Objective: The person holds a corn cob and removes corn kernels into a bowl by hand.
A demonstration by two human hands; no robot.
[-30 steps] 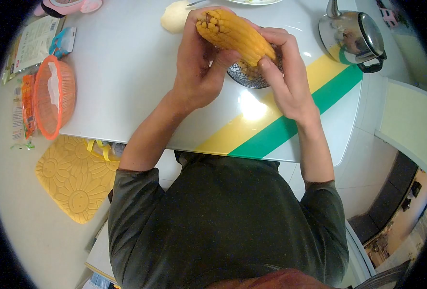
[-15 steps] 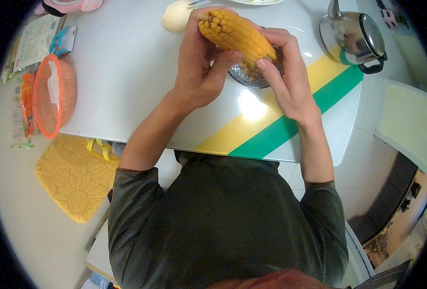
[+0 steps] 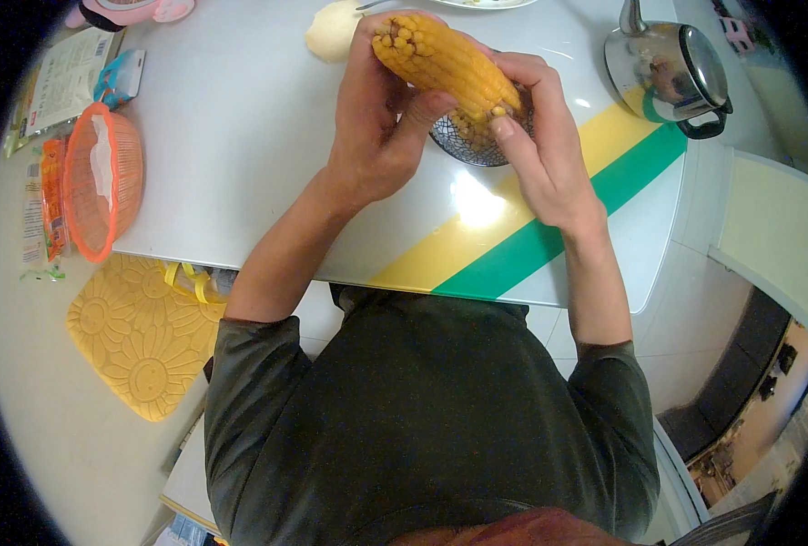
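Note:
A yellow corn cob (image 3: 445, 62) is held in the air between both hands, tilted with its upper end to the left. My left hand (image 3: 378, 127) is wrapped round the cob's left side, its thumb along the underside. At the lower right end, my right hand (image 3: 542, 136) grips the cob, the thumb tip pressed near a kernel at its edge. Beneath the cob, partly hidden, sits a patterned bowl (image 3: 473, 151) with yellow kernels (image 3: 475, 130) inside.
A pale round piece (image 3: 333, 35) lies behind my left hand, near a plate's rim (image 3: 486, 4). At the right stands a shiny metal kettle (image 3: 654, 73). An orange plastic basket (image 3: 123, 187) and several packets (image 3: 67, 82) are at the left. The white table's front edge (image 3: 331, 277) runs before my torso.
The cob and both hands have shifted slightly left. My right thumb has moved a little down, and a kernel now shows by its tip.

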